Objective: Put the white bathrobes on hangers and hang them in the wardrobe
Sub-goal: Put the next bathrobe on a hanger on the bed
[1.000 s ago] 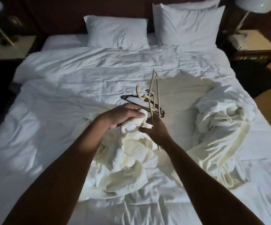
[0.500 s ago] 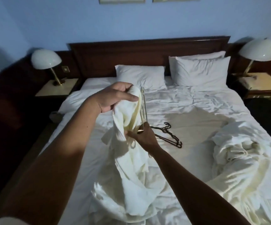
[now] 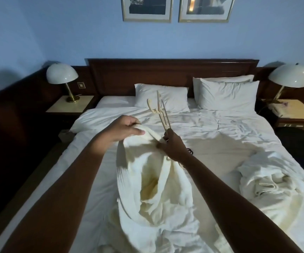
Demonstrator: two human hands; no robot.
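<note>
1. Nothing is hung yet, as far as this view shows. One white bathrobe (image 3: 154, 181) is lifted off the bed (image 3: 220, 143) between the two hands, and no part of it sits over a hanger shoulder.
2. The pale hanger (image 3: 159, 110) is in the right hand (image 3: 174, 146), sticking up and away from it towards the pillows (image 3: 165, 97), hook at the far end. It is seen edge-on, and whether its near end has entered the robe cannot be told.
3. A second bathrobe (image 3: 273, 183) lies crumpled on the bed, well off to the right of the right hand and untouched. A dark hanger (image 3: 190, 151) peeks out just beyond that hand's wrist, lying on the sheet.
4. Left to do, by my reading: thread this robe onto the hanger, dress the second robe, and carry both to the wardrobe, which is not in view.
5. The left hand (image 3: 124, 129) is raised, palm down, fingers curled over a gathered fold of the robe's upper edge and gripping it; the cloth hangs below and to its right.
6. The right hand is just right of the left, fingers closed round the hanger's lower end. Its fingertips also seem to touch the robe's edge, though this is unclear.
7. Both forearms reach forward and converge over the robe.
</note>
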